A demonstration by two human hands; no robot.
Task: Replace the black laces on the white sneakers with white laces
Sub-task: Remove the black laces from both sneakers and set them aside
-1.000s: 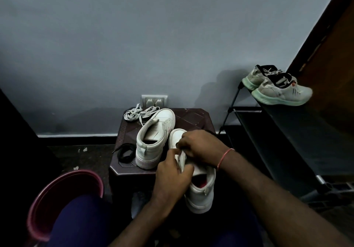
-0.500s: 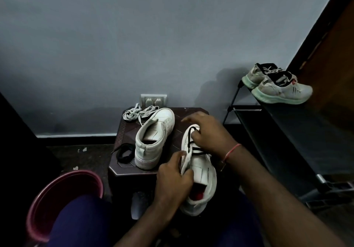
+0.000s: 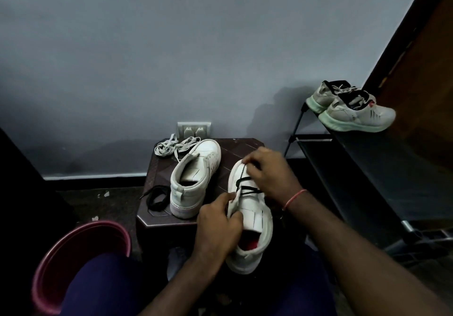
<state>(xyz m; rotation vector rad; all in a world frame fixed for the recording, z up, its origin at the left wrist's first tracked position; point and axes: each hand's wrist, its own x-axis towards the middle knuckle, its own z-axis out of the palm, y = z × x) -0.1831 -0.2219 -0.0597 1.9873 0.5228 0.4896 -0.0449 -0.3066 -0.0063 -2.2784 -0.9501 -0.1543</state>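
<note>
Off the surface's (image 3: 232,151) near right edge, head view: laced sneaker (image 3: 252,220), heel toward lap. Black lace (image 3: 245,188) judged soft, light, free-sliding; best taken at a crossing near the toe. Left hand (image 3: 218,225) curled, grip clamping the eyelet flap. Right hand (image 3: 269,176) arched over, grip pinching the lace. White laces (image 3: 171,145) lie at the far left corner.

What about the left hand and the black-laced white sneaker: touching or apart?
Touching. The head view shows the left hand gripping the black-laced white sneaker, thumb on its eyelet flap.
</note>
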